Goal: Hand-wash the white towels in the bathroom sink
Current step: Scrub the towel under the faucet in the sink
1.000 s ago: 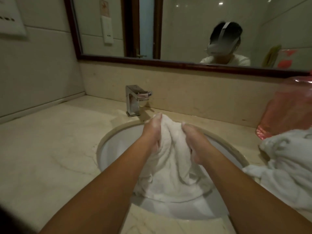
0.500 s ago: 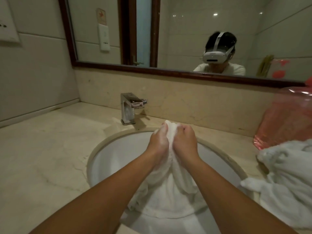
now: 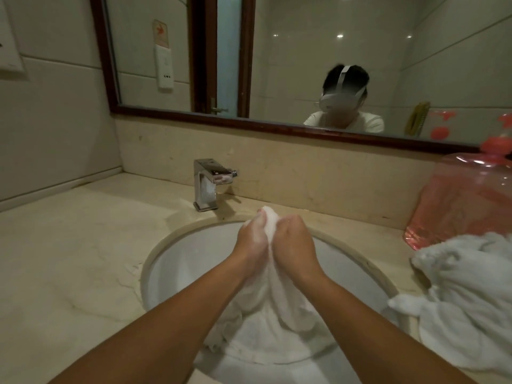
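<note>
Left hand [image 3: 253,239] and right hand [image 3: 293,239] clench bunched white towel [image 3: 273,314] over sink [image 3: 177,261], knuckles together for scrubbing (suds apparently on fingers); second towel [image 3: 465,297] waits right of sink.

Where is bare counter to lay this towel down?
Left of the sink, the counter is bare out to the wall and back to the tap. A narrow strip runs behind the sink, right of the tap. The right side is crowded: a towel pile and a pink container.
</note>
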{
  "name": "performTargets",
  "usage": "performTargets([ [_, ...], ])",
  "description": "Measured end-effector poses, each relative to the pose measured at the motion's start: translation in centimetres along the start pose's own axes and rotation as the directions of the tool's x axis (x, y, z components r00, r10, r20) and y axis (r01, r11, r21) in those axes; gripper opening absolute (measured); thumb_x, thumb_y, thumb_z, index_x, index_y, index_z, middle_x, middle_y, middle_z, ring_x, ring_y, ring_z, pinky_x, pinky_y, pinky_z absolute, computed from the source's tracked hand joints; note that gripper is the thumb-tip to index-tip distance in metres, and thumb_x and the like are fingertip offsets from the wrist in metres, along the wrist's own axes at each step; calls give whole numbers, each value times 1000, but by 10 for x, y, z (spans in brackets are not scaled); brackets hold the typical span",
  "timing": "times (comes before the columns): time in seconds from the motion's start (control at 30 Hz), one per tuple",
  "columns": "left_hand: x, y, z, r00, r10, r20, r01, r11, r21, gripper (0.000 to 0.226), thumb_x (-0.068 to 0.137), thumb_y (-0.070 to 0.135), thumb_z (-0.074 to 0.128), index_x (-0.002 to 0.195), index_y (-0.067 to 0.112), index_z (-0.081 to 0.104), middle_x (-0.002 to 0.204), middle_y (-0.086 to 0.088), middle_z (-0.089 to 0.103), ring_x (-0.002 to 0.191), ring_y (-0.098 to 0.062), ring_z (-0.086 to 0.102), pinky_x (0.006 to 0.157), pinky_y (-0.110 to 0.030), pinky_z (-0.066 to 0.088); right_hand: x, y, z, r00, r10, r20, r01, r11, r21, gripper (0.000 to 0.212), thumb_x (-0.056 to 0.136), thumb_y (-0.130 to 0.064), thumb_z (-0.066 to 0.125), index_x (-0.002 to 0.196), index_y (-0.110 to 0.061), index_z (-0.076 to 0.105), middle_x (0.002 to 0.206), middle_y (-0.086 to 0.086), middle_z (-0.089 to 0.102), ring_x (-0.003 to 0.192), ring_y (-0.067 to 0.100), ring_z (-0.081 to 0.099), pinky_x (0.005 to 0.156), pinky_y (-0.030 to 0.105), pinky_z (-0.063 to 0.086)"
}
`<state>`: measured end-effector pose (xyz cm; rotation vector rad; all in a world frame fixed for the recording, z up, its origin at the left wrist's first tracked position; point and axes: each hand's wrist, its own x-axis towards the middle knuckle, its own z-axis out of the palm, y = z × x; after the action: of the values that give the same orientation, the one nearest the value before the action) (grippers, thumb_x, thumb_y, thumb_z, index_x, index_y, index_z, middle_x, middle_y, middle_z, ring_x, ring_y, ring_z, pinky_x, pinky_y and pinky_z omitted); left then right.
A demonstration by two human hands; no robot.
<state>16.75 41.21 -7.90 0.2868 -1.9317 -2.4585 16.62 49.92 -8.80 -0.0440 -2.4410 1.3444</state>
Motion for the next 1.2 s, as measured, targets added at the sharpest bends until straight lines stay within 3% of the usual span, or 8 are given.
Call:
performTargets([
  [0.13, 1, -4, 0, 995, 2, 96, 0, 1000, -21, 43, 112, 38, 41, 106, 7, 70, 97, -17, 77, 86, -28, 74, 72, -31, 58, 13, 3, -10, 995, 27, -100, -17, 995, 94, 30, 110, -19, 37, 91, -8, 56, 79, 2, 57, 79, 25, 57, 48, 16, 34],
  [0.23, 16, 3, -14, 998, 34, 56, -32, 999, -40, 52, 111, 44, 39, 119, 1, 69, 107, -24, 76, 97, -35, 75, 82, -40, 61, -2, 4, -9, 981, 142, 136, -178, 935, 306, 34, 111, -49, 40, 115, -19, 55, 100, -2, 65, 85, 12, 61, 65, 26, 45],
  [0.33, 17, 10, -26, 996, 32, 82, -19, 988, -151, 60, 108, 52, 43, 124, 1, 71, 116, -26, 74, 105, -40, 74, 99, -55, 58, -3, 19, -10, 870, 189, 455, -324, 915, 240, 64, 90, -90, 32, 125, -43, 59, 125, -9, 72, 109, 10, 67, 92, 38, 53],
  [0.47, 12, 15, -36, 962, 70, 263, -17, 980, -197, 65, 110, 47, 37, 94, 2, 81, 98, -22, 77, 91, -33, 78, 84, -42, 63, 3, 25, -7, 869, 167, 466, -350, 873, 339, 108, 60, -110, 39, 133, -37, 69, 122, -4, 78, 115, 23, 74, 106, 52, 55],
  [0.63, 8, 10, -38, 900, 278, 335, -293, 956, -8, 54, 96, 56, 55, 121, 12, 74, 117, -12, 77, 111, -30, 74, 106, -57, 53, 4, 11, -25, 848, 152, 508, -507, 513, 692, 88, 98, -81, 32, 137, -11, 70, 130, 23, 72, 122, 41, 69, 112, 57, 49],
  [0.77, 7, -2, -28, 872, 173, 458, -271, 950, 157, 71, 97, 76, 36, 129, 22, 69, 119, -6, 77, 113, -25, 74, 106, -52, 54, -4, 2, -23, 837, 10, 547, -508, 386, 770, 89, 87, -76, 63, 140, -5, 66, 134, 29, 66, 127, 42, 65, 119, 56, 43],
  [0.97, 16, -1, -28, 954, 199, 223, -260, 922, 288, 68, 97, 77, 43, 100, 19, 79, 95, -4, 81, 91, -25, 79, 93, -53, 61, 8, 7, -19, 923, 73, 377, -342, 604, 719, 45, 105, -45, 61, 138, -14, 64, 125, 20, 75, 115, 39, 73, 107, 60, 54],
  [1.2, 31, 4, -38, 986, 62, 156, -63, 998, 2, 72, 86, 69, 70, 122, 6, 72, 112, -17, 78, 103, -39, 76, 98, -60, 57, 29, 28, -37, 946, 239, 217, -323, 702, 634, 26, 108, -33, 59, 123, -15, 71, 115, 11, 79, 103, 34, 77, 96, 56, 61],
])
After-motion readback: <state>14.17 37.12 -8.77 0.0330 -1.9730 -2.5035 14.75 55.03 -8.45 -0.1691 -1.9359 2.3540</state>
